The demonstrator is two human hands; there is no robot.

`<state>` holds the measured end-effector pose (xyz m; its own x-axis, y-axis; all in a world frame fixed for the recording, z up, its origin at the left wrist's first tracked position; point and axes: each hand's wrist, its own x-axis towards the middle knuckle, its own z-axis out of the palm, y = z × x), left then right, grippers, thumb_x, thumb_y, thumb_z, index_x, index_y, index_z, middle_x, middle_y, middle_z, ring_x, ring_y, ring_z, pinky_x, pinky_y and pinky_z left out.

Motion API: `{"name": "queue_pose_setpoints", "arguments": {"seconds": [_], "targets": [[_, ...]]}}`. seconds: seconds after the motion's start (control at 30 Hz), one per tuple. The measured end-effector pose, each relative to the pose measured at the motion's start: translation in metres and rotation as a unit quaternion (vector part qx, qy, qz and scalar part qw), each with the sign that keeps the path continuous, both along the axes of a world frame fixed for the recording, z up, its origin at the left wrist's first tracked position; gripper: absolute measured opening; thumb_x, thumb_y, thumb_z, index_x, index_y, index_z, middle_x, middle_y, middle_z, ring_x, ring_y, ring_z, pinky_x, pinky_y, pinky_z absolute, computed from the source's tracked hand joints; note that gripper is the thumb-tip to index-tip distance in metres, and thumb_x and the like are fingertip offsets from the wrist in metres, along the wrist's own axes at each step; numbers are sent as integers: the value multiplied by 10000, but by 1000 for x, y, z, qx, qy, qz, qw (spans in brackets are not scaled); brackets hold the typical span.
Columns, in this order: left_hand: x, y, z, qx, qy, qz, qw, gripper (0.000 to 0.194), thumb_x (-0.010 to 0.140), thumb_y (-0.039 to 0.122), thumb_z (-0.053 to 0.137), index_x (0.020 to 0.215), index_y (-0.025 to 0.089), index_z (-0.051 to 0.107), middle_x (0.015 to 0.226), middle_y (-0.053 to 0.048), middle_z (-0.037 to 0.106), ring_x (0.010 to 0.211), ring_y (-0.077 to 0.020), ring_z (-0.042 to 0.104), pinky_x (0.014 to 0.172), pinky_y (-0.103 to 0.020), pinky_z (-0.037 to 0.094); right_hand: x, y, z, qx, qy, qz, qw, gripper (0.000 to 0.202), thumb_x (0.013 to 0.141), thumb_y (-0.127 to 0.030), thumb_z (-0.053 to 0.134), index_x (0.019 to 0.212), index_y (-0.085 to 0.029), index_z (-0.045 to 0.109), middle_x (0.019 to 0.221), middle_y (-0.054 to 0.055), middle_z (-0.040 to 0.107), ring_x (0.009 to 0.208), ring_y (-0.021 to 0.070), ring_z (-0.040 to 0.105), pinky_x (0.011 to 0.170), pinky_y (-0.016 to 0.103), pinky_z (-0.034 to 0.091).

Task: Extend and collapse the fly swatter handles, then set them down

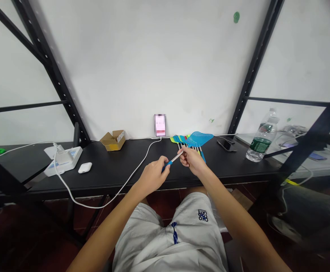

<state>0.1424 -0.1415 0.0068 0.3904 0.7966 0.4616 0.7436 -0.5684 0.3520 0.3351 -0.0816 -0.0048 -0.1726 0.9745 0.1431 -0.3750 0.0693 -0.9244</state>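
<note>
A blue fly swatter with a mesh head and a thin metal rod slants across the middle of the view. Its blue handle is wrapped in my left hand, which is closed on it. Higher up, near the head, my right hand pinches the metal rod. Behind my right hand, several more fly swatters in green, blue and other colours lie side by side on the black table. My right hand and the held swatter's head partly cover them.
A phone leans on the wall, with a white cable looping past the table's front edge. To the left are an open cardboard box, a white earbud case and a power strip. Rightward are a dark phone and water bottles.
</note>
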Motion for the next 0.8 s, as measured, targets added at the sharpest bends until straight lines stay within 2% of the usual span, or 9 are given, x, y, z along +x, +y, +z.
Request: {"name": "queue_pose_setpoints", "arguments": {"seconds": [0.07, 0.2, 0.4, 0.6, 0.7, 0.8], "targets": [[-1, 1, 1, -16, -2, -12, 1000, 212, 938, 356, 387, 1003, 227, 542, 702, 2, 577, 642, -165, 542, 583, -265, 312, -6, -1, -3, -17, -8, 19, 1000, 360, 771, -510, 646, 738, -155, 600, 503, -42, 440, 385, 68, 366, 367, 208, 156], [-1, 0, 5, -39, 3, -31, 999, 244, 927, 351, 394, 817, 218, 566, 652, -5, 577, 602, -156, 515, 566, -268, 299, -17, -6, -6, -39, -25, 64, 997, 364, 779, -517, 632, 760, -154, 610, 501, -37, 457, 394, 78, 389, 375, 211, 173], [-3, 2, 5, -33, 0, -20, 999, 280, 910, 344, 431, 712, 210, 576, 659, -28, 608, 597, -156, 512, 566, -277, 302, -13, -3, -6, -26, 5, 19, 999, 362, 781, -510, 635, 732, -153, 610, 493, -41, 440, 389, 67, 351, 388, 216, 168], [-5, 3, 5, -40, 6, -39, 998, 337, 929, 365, 402, 665, 200, 532, 641, -23, 591, 591, -151, 510, 564, -269, 292, -10, 0, -8, -27, 8, 9, 1000, 354, 774, -498, 646, 716, -149, 618, 484, -37, 434, 395, 70, 339, 393, 220, 173], [-6, 5, 7, -69, -13, -60, 996, 372, 927, 394, 397, 638, 192, 517, 608, -8, 570, 573, -139, 497, 549, -258, 305, -12, 1, -10, -18, 7, 4, 1000, 353, 769, -495, 649, 712, -148, 619, 481, -34, 441, 391, 71, 347, 392, 217, 175], [-7, 6, 8, -143, -52, -74, 986, 387, 918, 442, 403, 658, 183, 525, 582, 6, 550, 516, -115, 481, 501, -236, 318, -11, 4, -11, -8, 12, -9, 1000, 349, 784, -491, 637, 700, -154, 602, 467, -35, 430, 380, 73, 351, 381, 214, 185]]}}
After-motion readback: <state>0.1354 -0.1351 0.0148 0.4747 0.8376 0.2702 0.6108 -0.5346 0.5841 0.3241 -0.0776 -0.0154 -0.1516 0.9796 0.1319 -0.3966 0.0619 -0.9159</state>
